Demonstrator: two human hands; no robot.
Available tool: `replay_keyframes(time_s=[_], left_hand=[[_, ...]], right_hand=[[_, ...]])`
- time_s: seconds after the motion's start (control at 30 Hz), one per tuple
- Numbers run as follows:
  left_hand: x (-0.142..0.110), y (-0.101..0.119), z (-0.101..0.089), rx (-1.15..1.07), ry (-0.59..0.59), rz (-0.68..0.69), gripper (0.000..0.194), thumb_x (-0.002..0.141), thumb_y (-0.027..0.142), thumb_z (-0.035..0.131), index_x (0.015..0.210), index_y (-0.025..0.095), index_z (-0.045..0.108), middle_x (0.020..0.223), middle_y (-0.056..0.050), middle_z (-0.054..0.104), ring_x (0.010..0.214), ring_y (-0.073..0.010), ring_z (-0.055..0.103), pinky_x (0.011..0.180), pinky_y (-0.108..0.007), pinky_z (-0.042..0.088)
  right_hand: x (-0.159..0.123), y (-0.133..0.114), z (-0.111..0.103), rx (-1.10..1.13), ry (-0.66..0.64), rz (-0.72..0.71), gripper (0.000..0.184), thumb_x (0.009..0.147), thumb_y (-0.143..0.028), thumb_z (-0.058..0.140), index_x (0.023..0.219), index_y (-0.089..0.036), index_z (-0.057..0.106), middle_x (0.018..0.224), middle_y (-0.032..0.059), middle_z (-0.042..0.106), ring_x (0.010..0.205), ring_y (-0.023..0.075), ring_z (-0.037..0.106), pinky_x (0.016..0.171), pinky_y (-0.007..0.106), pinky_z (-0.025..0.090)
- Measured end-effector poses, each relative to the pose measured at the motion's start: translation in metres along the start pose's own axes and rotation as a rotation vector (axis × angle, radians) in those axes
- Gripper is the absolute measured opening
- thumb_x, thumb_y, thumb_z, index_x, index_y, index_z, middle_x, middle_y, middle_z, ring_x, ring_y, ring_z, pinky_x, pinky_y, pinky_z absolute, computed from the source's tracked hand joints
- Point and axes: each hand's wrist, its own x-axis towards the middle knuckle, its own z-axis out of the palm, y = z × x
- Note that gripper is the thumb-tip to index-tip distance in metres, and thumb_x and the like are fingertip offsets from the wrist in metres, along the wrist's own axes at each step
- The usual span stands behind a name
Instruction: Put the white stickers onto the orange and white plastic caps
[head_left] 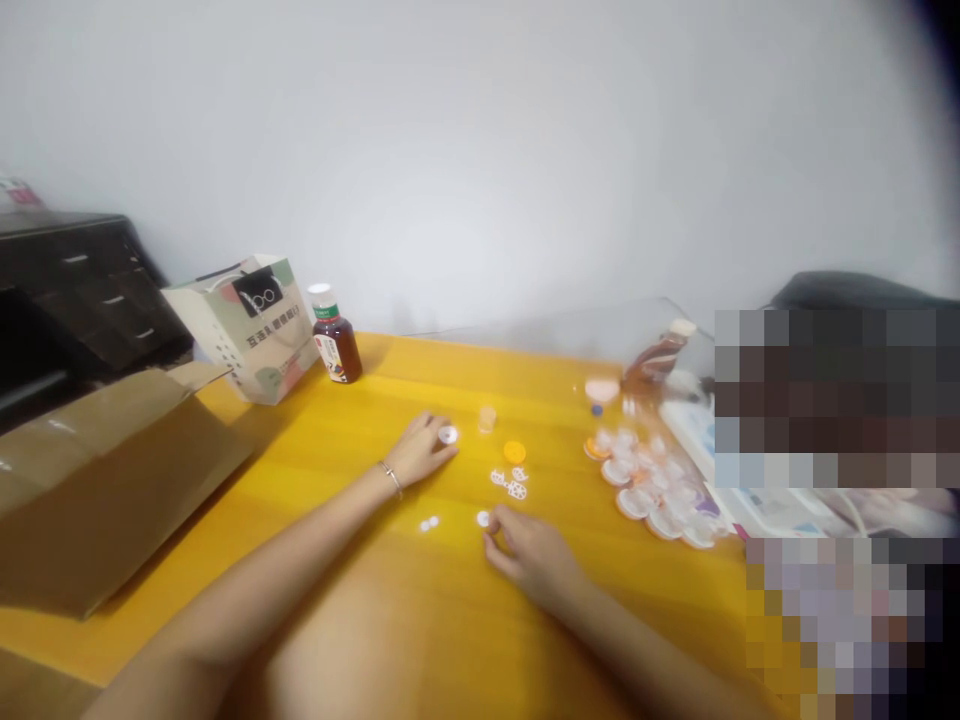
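Note:
My left hand (414, 452), with a bracelet on the wrist, is low over the yellow table, its fingers closed at the edge of a white round piece (448, 435) with a dark centre. Nearer to me, my right hand (534, 558) has thumb and forefinger curled together at a small white disc (483, 519). Blur hides the exact grip of both hands. Between the hands lie white openwork cutouts (517, 490) and an orange round piece (514, 453). Two little white dots (429, 524) lie left of my right hand. A small clear cup (487, 419) stands farther back.
Several clear round cases (634, 502) cluster at the right, before a brown drink bottle (657, 362). At the back left stand a dark red bottle (337, 345) and a printed paper bag (262, 335). A brown paper bag (120, 490) covers the left side. Someone sits at the right.

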Motion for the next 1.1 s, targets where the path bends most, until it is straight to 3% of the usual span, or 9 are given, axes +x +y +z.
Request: replay_keyframes(time_s=[0.1,0.2,0.4,0.63,0.73,0.8,0.87,1.0,1.1], left_hand=[[0.003,0.003,0.002,-0.021,0.004,0.019,0.019,0.081,0.029,0.05,0.093,0.017,0.057,0.089,-0.006,0.05,0.087,-0.019,0.051,0.085,-0.032,0.04],[-0.006,0.011,-0.004,-0.057,0.006,0.029,0.02,0.082,0.031,0.05,0.095,0.017,0.058,0.089,-0.005,0.05,0.086,-0.0174,0.051,0.083,-0.029,0.041],[-0.046,0.04,-0.018,-0.316,-0.098,0.173,0.027,0.081,0.034,0.054,0.104,0.02,0.056,0.096,-0.004,0.055,0.09,-0.0161,0.052,0.083,-0.028,0.041],[-0.059,0.06,0.002,-0.203,-0.187,0.26,0.026,0.079,0.031,0.057,0.103,0.021,0.057,0.093,-0.004,0.055,0.089,-0.0175,0.052,0.081,-0.03,0.041],[-0.056,0.058,0.002,-0.171,-0.2,0.26,0.038,0.073,0.037,0.063,0.107,0.02,0.056,0.098,-0.005,0.055,0.092,-0.0194,0.052,0.083,-0.032,0.041],[-0.054,0.053,-0.009,-0.189,-0.184,0.251,0.046,0.072,0.04,0.064,0.112,0.02,0.053,0.103,-0.007,0.054,0.096,-0.0202,0.051,0.086,-0.033,0.04],[-0.054,0.045,-0.026,-0.209,-0.196,0.239,0.032,0.079,0.035,0.057,0.107,0.02,0.055,0.1,-0.006,0.056,0.096,-0.0181,0.051,0.086,-0.031,0.04],[-0.059,0.023,-0.06,-0.137,-0.424,0.186,0.01,0.078,0.024,0.055,0.084,0.018,0.061,0.083,-0.002,0.06,0.077,-0.0138,0.056,0.072,-0.025,0.042],[-0.068,0.009,-0.071,-0.099,-0.505,0.13,0.007,0.076,0.019,0.054,0.078,0.017,0.06,0.08,-0.001,0.06,0.071,-0.0126,0.056,0.065,-0.022,0.042]], right_hand=[[0.0,0.001,-0.001,0.017,-0.013,-0.035,0.011,0.079,-0.021,0.043,0.088,-0.021,0.049,0.077,0.0018,0.065,0.065,0.0151,0.059,0.057,0.022,0.037],[0.0,0.003,-0.003,0.029,-0.037,-0.069,0.02,0.078,-0.018,0.042,0.097,-0.021,0.048,0.082,0.0032,0.065,0.069,0.0158,0.06,0.059,0.022,0.037],[0.001,0.008,-0.002,0.06,-0.038,-0.015,0.016,0.071,-0.011,0.04,0.082,-0.021,0.045,0.062,-0.0028,0.056,0.053,0.0128,0.051,0.051,0.021,0.031],[0.003,0.012,0.001,0.262,0.054,0.068,0.011,0.071,-0.012,0.04,0.075,-0.022,0.039,0.053,-0.0065,0.046,0.046,0.0117,0.047,0.047,0.02,0.031],[0.003,0.011,0.001,0.266,0.044,0.076,0.011,0.072,-0.012,0.04,0.075,-0.022,0.038,0.054,-0.006,0.047,0.047,0.012,0.048,0.048,0.021,0.032],[0.002,0.011,0.0,0.263,0.03,0.082,0.011,0.072,-0.013,0.04,0.076,-0.023,0.038,0.054,-0.006,0.047,0.047,0.0123,0.048,0.048,0.021,0.032],[0.002,0.01,0.0,0.256,0.023,0.08,0.01,0.073,-0.013,0.04,0.076,-0.023,0.039,0.053,-0.0062,0.047,0.047,0.0124,0.048,0.048,0.021,0.032],[0.002,0.01,-0.001,0.228,0.034,0.08,0.01,0.072,-0.013,0.04,0.076,-0.022,0.04,0.053,-0.0062,0.046,0.047,0.0123,0.048,0.047,0.02,0.031],[0.002,0.009,-0.002,0.214,0.021,0.077,0.01,0.073,-0.013,0.039,0.076,-0.022,0.039,0.054,-0.0059,0.046,0.047,0.0123,0.049,0.048,0.02,0.031]])
